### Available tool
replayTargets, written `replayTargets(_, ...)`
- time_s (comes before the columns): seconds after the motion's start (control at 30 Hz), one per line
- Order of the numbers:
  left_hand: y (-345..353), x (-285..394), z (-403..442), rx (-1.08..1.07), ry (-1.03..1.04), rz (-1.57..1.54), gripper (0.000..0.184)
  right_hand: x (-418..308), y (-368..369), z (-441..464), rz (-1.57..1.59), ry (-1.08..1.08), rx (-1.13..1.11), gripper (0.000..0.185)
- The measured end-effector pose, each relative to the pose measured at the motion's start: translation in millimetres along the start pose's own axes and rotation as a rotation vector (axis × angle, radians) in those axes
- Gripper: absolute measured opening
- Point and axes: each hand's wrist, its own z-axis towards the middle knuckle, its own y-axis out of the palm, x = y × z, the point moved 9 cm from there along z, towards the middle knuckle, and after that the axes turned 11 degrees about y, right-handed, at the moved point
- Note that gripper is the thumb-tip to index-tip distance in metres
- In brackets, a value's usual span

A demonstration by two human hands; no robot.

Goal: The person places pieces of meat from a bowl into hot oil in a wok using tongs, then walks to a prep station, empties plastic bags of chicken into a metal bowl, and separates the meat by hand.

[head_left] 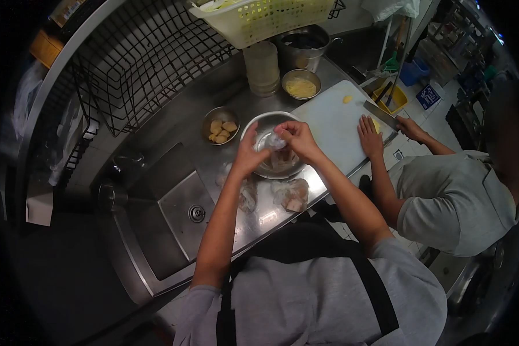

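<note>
A clear plastic bag (282,157) with something brownish-pink inside is over the steel bowl (249,123) on the counter. My right hand (299,140) pinches the gathered top of that bag. At the bowl's left side, my left hand (250,153) is open, its thumb and fingers apart beside the bag. Two more plastic bags lie in front of the bowl: one bag (292,195) holds pinkish-brown pieces, and another bag (248,197) is partly hidden behind my left forearm.
A small bowl (220,126) of brown-yellow pieces stands left, beside the sink (179,207). Behind are a bowl of yellow slices (301,86), a plastic container (262,69), a pot (305,49) and a yellow basket (271,23). At right, a co-worker holds a knife (380,114) over a white cutting board (328,118).
</note>
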Motion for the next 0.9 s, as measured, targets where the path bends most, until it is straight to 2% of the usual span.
replayTargets(0.07,24.6,28.1,-11.8,-0.152,0.334,0.319,0.032,4.5,4.4,7.5,-0.098,-0.030,0.015,0.015)
replayTargets(0.1,28.5,26.9,-13.4,-0.154,0.332,0.316,0.032,6.5,10.1,10.1,-0.123,-0.071,-0.016,0.016)
replayTargets(0.17,36.4,1.1,-12.1,-0.189,0.089,0.258,0.033,9.2,11.9,10.6,-0.160,-0.109,-0.049,0.019)
replayTargets(0.2,30.9,-14.7,-11.1,-0.171,0.093,0.407,0.032,6.7,5.1,7.8,-0.084,-0.152,0.003,0.022)
replayTargets(0.27,20.7,-56.0,-3.5,-0.151,0.021,0.345,0.026,8.8,-5.6,2.7,-0.008,-0.195,0.048,0.025)
replayTargets(0.3,16.7,-56.6,-1.7,-0.136,-0.048,0.286,0.019,9.8,-17.2,-4.2,-0.235,-0.262,0.156,0.028)
replayTargets(0.33,16.1,-69.7,-14.2,-0.049,-0.287,-0.100,0.010,11.8,-24.0,-10.5,-0.461,-0.329,0.266,0.031)
replayTargets(0.37,14.6,-64.4,-15.8,-0.051,-0.287,-0.099,0.010,19.4,-25.6,-13.4,-0.459,-0.329,0.267,0.031)
replayTargets(0.43,22.5,-70.9,-31.2,0.040,-0.540,-0.410,0.009,61.0,-32.3,-10.9,-0.741,-0.007,0.255,0.040)
replayTargets(0.47,24.5,-74.8,-34.9,0.028,-0.542,-0.411,0.009,82.6,-35.6,-6.3,-0.632,0.130,0.209,0.047)
replayTargets(0.5,22.8,-80.1,-35.5,0.038,-0.513,-0.394,0.011,80.9,-31.9,-10.3,-0.630,0.129,0.220,0.047)
replayTargets(0.57,22.2,-80.9,-34.4,0.043,-0.484,-0.377,0.012,45.5,-20.2,-29.6,-0.547,-0.242,0.320,0.045)
replayTargets(0.63,23.4,-71.9,-37.3,0.059,-0.498,-0.484,0.013,33.5,-17.6,-31.1,-0.496,-0.291,0.273,0.044)
replayTargets(0.7,22.5,-73.3,-40.6,0.022,-0.527,-0.499,0.017,32.0,-4.0,-25.2,-0.745,-0.437,0.146,0.027)
replayTargets(0.73,26.5,-73.6,-42.4,-0.010,-0.553,-0.517,0.021,35.8,-5.8,-24.2,-0.745,-0.439,0.155,0.027)
replayTargets(0.77,28.8,-73.6,-46.4,-0.018,-0.550,-0.519,0.021,35.4,1.2,-27.1,-0.760,-0.466,0.123,0.022)
replayTargets(0.83,21.5,-51.9,-36.8,-0.088,-0.191,-0.096,0.029,28.8,3.6,-27.4,-0.778,-0.500,0.094,0.018)
replayTargets(0.87,21.1,-40.4,-35.4,-0.086,-0.192,-0.095,0.029,25.2,8.5,-28.1,-0.771,-0.503,0.038,0.014)
replayTargets(0.9,26.7,-1.0,-28.8,-0.226,0.066,0.158,0.031,24.0,13.9,-27.8,-0.762,-0.506,-0.022,0.013)
